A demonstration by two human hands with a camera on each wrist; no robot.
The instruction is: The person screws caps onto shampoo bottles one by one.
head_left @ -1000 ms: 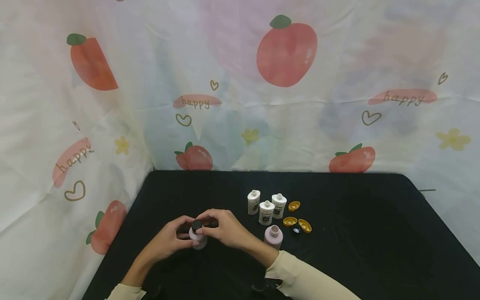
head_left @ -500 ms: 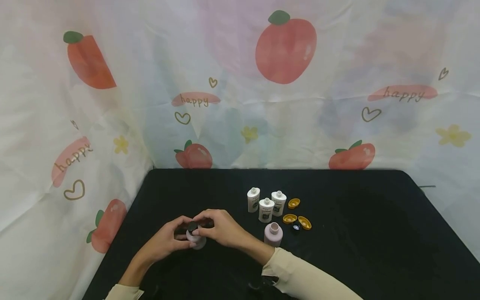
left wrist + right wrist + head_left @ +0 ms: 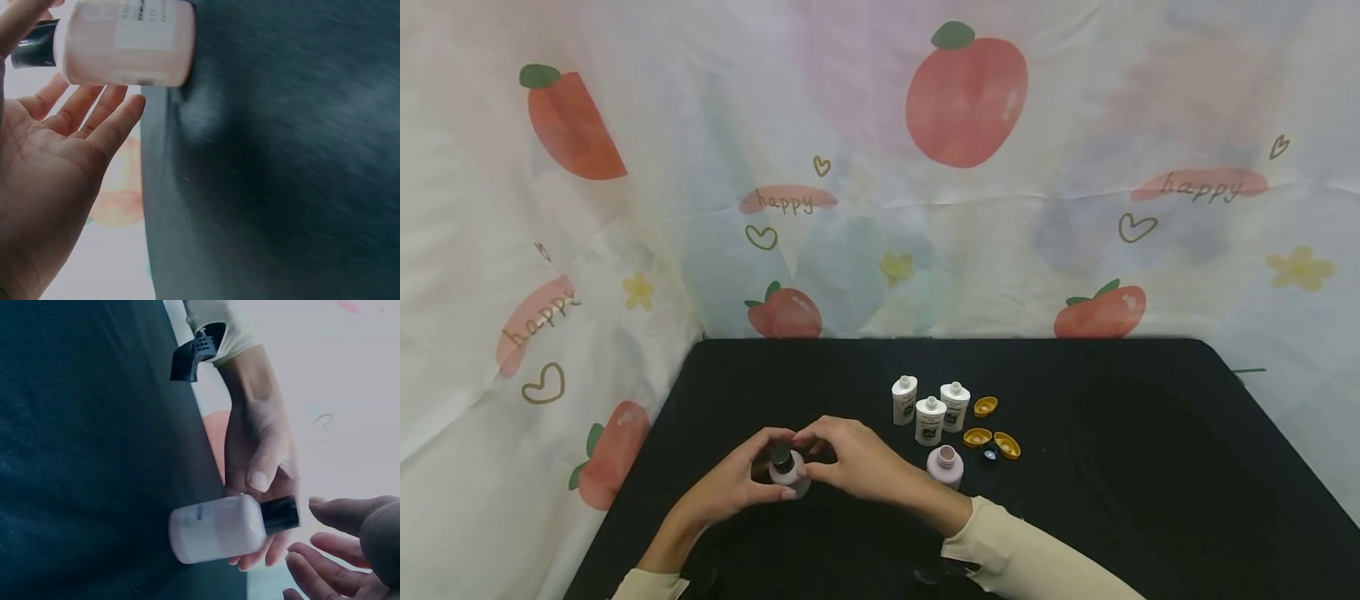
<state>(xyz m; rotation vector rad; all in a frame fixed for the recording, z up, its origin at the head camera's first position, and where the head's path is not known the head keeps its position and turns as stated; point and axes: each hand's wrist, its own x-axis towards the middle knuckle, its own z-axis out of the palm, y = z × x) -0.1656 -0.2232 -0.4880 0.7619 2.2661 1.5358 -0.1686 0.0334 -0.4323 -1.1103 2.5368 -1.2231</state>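
A pale pink bottle (image 3: 787, 471) with a black cap (image 3: 781, 457) stands between both hands at the left part of the table. My left hand (image 3: 737, 471) surrounds its left side, fingers spread and relaxed. In the right wrist view, that hand's thumb (image 3: 262, 472) sits apart from the bottle. On the other side is my right hand (image 3: 853, 458), its fingers parted and off the cap. The left wrist view shows the bottle (image 3: 125, 47) sideways with a label, the left fingers (image 3: 119, 122) loosely extended beside it.
A second pink bottle (image 3: 945, 468), uncapped, stands near the right forearm. Behind it are three white bottles (image 3: 929, 422) without caps. Several yellow caps (image 3: 977, 437) and a small dark cap (image 3: 991, 452) lie to their right on the black table (image 3: 1112, 467). A printed curtain (image 3: 865, 125) hangs behind.
My right fingers, earlier on the black cap, have come off it and spread at the bottle's right. My left fingers have loosened around the bottle.
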